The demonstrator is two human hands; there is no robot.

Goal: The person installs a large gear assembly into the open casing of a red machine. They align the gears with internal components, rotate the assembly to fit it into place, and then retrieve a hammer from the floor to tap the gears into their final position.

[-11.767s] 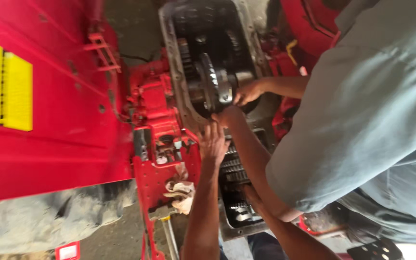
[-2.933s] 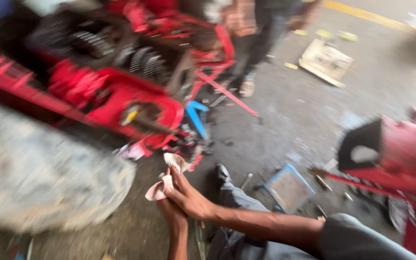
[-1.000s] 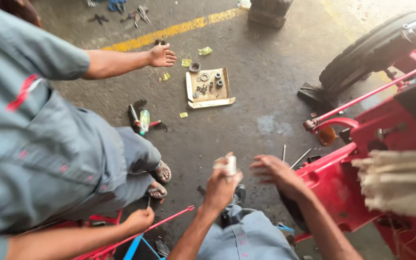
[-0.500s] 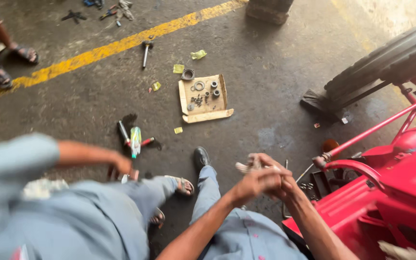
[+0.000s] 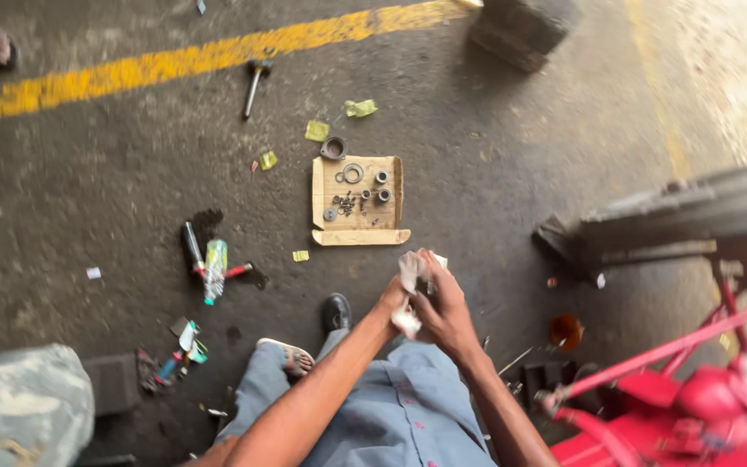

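The dark concrete floor [image 5: 88, 199] bore a yellow painted line [image 5: 175, 60]. On it lay a cardboard tray [image 5: 358, 223] of metal rings, a hammer [image 5: 254, 82], a plastic bottle [image 5: 214, 270] and green scraps [image 5: 316, 131].

Both hands [image 5: 430, 303] clasp white rag [image 5: 409, 275]; cardboard tray [image 5: 358, 233] beyond, on floor

Small metal parts [image 5: 358, 192] lie on a cardboard piece [image 5: 357, 222] on the floor [image 5: 494, 164], just beyond both hands [image 5: 421, 303].
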